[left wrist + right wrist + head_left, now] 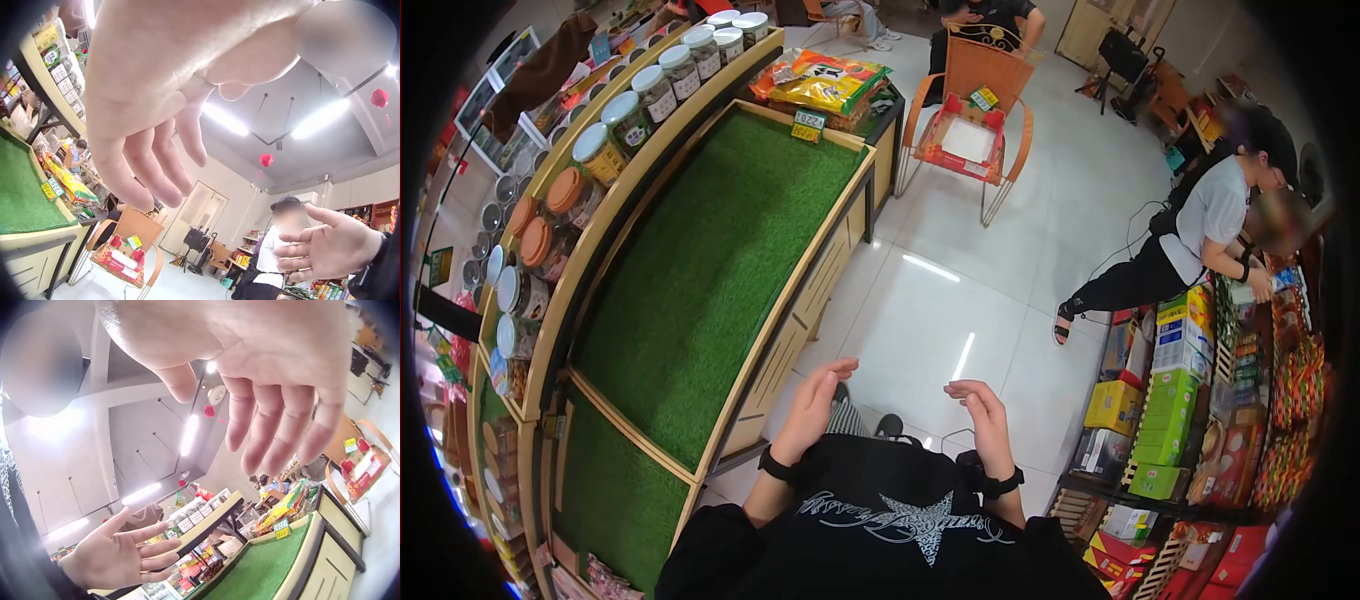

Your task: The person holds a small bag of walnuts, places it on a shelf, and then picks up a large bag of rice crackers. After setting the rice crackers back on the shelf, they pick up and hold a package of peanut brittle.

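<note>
My left hand (808, 408) is raised in front of my black shirt, holding nothing, its fingers loosely bent in the left wrist view. Across from it, my right hand (983, 420) is lifted at the same height, also holding nothing. The palms face each other with a wide gap between them, floor showing behind. Nearest the left hand is the wooden edge of a display stand (785, 290) lined with green artificial grass (700, 240). In the left wrist view the right hand (331, 245) shows its palm with fingers spread.
Jars (652, 92) line the stand's upper shelf. Packaged bags (825, 80) and a price tag (808, 125) sit at its far end. Ahead stands an orange chair (990, 65) bearing a red box (968, 140). On the right, a person (1215, 205) leans over shelves of boxed goods (1165, 405).
</note>
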